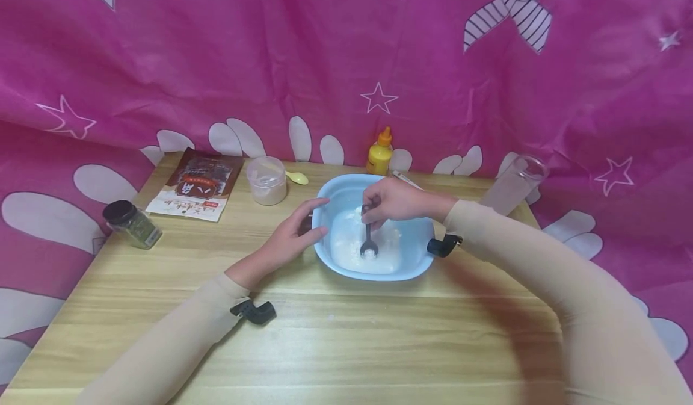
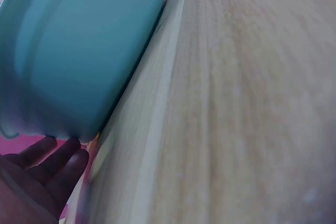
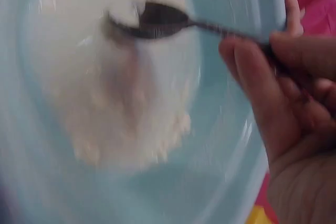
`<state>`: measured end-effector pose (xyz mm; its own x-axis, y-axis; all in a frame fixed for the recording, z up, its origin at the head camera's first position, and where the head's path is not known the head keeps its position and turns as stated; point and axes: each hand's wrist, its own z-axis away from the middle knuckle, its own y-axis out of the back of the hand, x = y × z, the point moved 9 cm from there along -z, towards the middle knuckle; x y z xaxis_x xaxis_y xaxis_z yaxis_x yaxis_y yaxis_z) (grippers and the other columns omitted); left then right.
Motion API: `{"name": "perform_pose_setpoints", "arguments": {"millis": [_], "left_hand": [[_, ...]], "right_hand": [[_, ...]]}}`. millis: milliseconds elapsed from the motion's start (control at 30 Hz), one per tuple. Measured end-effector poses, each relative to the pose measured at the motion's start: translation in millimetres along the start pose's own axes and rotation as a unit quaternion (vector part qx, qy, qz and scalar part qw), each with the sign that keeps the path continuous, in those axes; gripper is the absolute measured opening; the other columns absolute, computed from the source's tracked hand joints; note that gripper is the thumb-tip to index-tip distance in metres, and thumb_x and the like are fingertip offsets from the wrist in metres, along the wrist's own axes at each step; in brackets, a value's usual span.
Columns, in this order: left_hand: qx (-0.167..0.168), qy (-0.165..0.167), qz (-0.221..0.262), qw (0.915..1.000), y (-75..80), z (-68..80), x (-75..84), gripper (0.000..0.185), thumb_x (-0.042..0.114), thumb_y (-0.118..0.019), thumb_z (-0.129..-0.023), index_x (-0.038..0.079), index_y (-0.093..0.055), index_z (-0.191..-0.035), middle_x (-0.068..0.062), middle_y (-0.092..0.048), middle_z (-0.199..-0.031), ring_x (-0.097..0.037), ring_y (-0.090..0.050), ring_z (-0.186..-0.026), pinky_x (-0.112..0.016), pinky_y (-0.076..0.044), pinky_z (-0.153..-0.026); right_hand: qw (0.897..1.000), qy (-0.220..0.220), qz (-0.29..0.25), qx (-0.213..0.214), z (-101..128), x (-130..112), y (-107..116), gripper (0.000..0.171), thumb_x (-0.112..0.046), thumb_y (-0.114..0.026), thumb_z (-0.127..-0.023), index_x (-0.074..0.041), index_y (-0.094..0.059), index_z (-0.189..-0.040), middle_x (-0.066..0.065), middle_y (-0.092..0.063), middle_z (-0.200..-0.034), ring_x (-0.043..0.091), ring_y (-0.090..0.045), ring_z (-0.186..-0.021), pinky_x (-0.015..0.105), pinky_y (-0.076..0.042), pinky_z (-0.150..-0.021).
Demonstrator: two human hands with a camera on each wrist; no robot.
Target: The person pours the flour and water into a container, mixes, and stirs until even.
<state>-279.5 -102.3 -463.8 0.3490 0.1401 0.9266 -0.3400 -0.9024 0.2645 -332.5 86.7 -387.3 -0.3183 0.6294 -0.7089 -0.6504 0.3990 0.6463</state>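
Note:
A light blue bowl stands mid-table, holding white flour and liquid. My right hand reaches over it and pinches the handle of a dark metal spoon, whose tip is dipped in the mix. In the right wrist view the spoon lies in the white mass inside the bowl, with my right hand at the right. My left hand rests with straight fingers against the bowl's left wall. The left wrist view shows the bowl's outer wall and my left hand beside it.
Along the back stand a brown-and-white packet, a small lidded plastic tub, a pale yellow spoon, a yellow squeeze bottle and a clear glass. A black-capped spice jar stands at the left. A pink curtain hangs behind the wooden table.

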Motion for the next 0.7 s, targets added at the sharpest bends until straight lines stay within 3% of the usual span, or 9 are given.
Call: {"name": "perform_pose_setpoints", "arguments": {"millis": [67, 133, 300, 467, 700], "left_hand": [[0.0, 0.001, 0.0, 1.0, -0.4, 0.1, -0.5, 0.063, 0.015, -0.069, -0.11, 0.016, -0.045, -0.168, -0.019, -0.045, -0.171, -0.046, -0.061, -0.143, -0.057, -0.055, -0.116], [0.001, 0.002, 0.002, 1.0, -0.7, 0.2, -0.9, 0.064, 0.015, -0.07, -0.11, 0.017, -0.045, -0.168, -0.02, -0.046, -0.17, -0.047, -0.061, -0.142, -0.056, -0.056, -0.115], [0.0, 0.004, 0.003, 1.0, -2.0, 0.4, -3.1, 0.063, 0.015, -0.069, -0.11, 0.016, -0.044, -0.169, -0.019, -0.044, -0.171, -0.046, -0.06, -0.143, -0.054, -0.058, -0.113], [-0.002, 0.01, 0.001, 0.9999, -2.5, 0.5, -2.1, 0.063, 0.017, -0.069, -0.111, 0.018, -0.044, -0.169, -0.017, -0.042, -0.173, -0.046, -0.059, -0.145, -0.056, -0.055, -0.116], [-0.001, 0.009, -0.002, 1.0, -0.9, 0.7, -0.4, 0.062, 0.016, -0.068, -0.111, 0.017, -0.045, -0.168, -0.018, -0.042, -0.173, -0.047, -0.06, -0.144, -0.058, -0.053, -0.118]], "right_hand": [[0.999, 0.012, -0.012, -0.027, -1, -5, -11, 0.011, -0.012, -0.085, -0.1, -0.009, -0.076, -0.094, 0.006, -0.081, -0.092, 0.024, -0.084, -0.088, 0.037, -0.07, -0.086], [0.999, 0.023, -0.013, -0.026, -3, -9, -15, 0.01, -0.014, -0.085, -0.1, -0.01, -0.077, -0.096, 0.005, -0.081, -0.092, 0.021, -0.084, -0.088, 0.04, -0.069, -0.087], [0.998, 0.007, 0.008, 0.061, -12, -6, 4, 0.009, -0.011, -0.085, -0.1, -0.008, -0.077, -0.098, 0.005, -0.079, -0.093, 0.017, -0.083, -0.085, 0.039, -0.07, -0.084], [0.986, -0.034, 0.044, 0.159, -11, 12, 35, 0.011, -0.008, -0.085, -0.099, -0.003, -0.075, -0.096, 0.009, -0.08, -0.094, 0.019, -0.083, -0.081, 0.032, -0.069, -0.076], [0.976, -0.055, 0.069, 0.198, -8, 14, 48, 0.012, -0.01, -0.083, -0.101, -0.002, -0.074, -0.096, 0.009, -0.077, -0.087, 0.021, -0.082, -0.08, 0.033, -0.068, -0.074]]}}
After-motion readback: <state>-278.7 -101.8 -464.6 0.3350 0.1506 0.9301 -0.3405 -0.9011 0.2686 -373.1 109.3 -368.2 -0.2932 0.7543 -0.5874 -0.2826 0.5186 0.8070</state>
